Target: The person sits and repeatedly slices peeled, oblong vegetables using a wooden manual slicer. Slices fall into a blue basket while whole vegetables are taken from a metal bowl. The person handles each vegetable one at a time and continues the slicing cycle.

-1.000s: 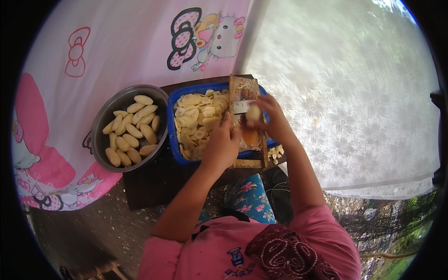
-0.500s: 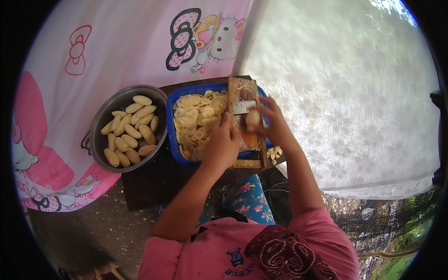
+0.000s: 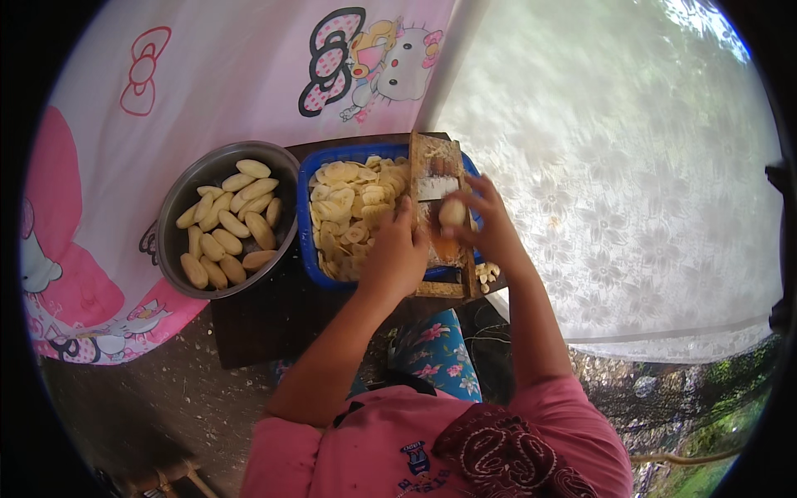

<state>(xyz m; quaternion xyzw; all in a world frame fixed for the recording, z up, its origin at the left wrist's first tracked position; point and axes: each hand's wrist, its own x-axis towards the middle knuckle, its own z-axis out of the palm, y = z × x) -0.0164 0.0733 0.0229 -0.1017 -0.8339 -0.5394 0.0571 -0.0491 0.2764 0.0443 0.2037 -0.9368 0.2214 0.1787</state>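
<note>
Banana (image 3: pixel 453 213) is gripped by right hand (image 3: pixel 492 228), left hand (image 3: pixel 398 259) apparently clamping the slicer (image 3: pixel 437 188) partly blocking blue basin (image 3: pixel 305 220).

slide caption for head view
Left hand on the slicer over the blue tub of slices, right hand holding a banana.

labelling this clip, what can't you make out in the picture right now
All in the head view:
1) Underside of the wooden slicer: hidden by its top face.
2) Contents of the blue basin below the slicer: hidden by it.
3) Underside of the pale peeled piece in the right hand: turned away, toward the slicer.
4) Cutting edge of the blade: too small.
</note>
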